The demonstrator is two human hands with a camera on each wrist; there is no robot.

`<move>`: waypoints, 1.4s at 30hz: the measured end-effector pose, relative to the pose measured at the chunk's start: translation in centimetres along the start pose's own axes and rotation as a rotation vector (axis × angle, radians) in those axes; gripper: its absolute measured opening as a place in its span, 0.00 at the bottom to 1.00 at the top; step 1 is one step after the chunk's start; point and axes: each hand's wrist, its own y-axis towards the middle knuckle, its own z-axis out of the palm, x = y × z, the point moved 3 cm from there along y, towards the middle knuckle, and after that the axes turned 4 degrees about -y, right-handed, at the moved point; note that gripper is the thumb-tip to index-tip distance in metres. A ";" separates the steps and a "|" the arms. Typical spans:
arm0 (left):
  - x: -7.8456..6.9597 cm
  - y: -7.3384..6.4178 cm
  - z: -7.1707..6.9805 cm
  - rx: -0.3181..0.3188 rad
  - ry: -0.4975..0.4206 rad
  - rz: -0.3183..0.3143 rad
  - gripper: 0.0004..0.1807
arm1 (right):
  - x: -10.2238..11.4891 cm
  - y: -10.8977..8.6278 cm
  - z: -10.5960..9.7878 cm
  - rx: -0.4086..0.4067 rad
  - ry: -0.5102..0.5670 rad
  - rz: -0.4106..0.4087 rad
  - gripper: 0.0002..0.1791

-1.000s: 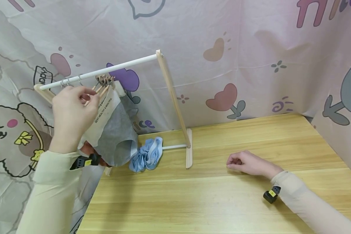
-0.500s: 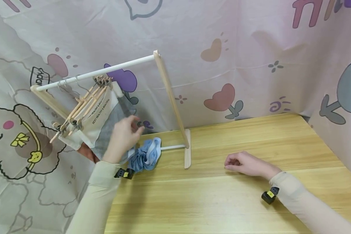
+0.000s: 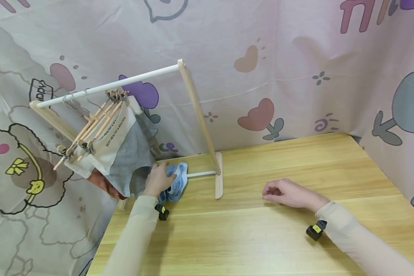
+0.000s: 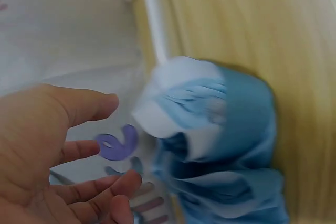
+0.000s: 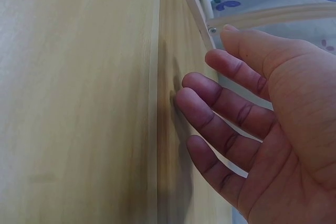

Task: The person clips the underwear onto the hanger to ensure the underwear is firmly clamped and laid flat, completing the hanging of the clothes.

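Two beige sleeves [image 3: 369,239] are stretching over the worktop [image 3: 248,237], each wearing one small black camera [image 3: 314,230]. The right hand [image 3: 291,193] is idling well apart from the laundry, its fingers loosely bent and spaced, holding nothing. The left hand [image 3: 158,179] is hovering with thumb and fingers parted, holding nothing either. Just beside it, on the person's right and partly hidden by it, one crumpled blue garment [image 3: 177,189] is lying on the worktop; the left wrist view is showing fingertips and cloth apart. The garment's long axis is slanting from front left to back right, its pale band facing the white lower rail [image 3: 201,174] of one wooden rack [image 3: 199,115]. From the rack's top bar [image 3: 131,81] three hooks are showing, their hangers [image 3: 105,126] carrying cream-and-grey clothing [image 3: 129,153] and some rust-coloured cloth [image 3: 105,183], overlapping too much for me to be counting pieces. Farthest off, a printed backdrop [image 3: 296,96] is hanging.
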 end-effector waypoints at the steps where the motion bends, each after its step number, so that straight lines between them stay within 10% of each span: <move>1: 0.2 0.1 0.3 0.007 0.004 -0.012 0.38 | 0.0 0.0 0.0 -0.001 -0.001 0.001 0.06; 15: 2.8 0.2 3.4 0.135 0.021 -0.128 0.46 | 0.3 0.6 0.4 -0.009 -0.015 -0.001 0.04; 22: 3.4 0.3 4.4 0.049 0.000 -0.122 0.42 | 0.1 0.6 0.5 -0.003 -0.001 -0.007 0.06; 42: -3.8 -3.0 4.6 -0.074 -0.105 0.188 0.28 | 0.1 0.2 0.7 0.003 0.030 -0.010 0.06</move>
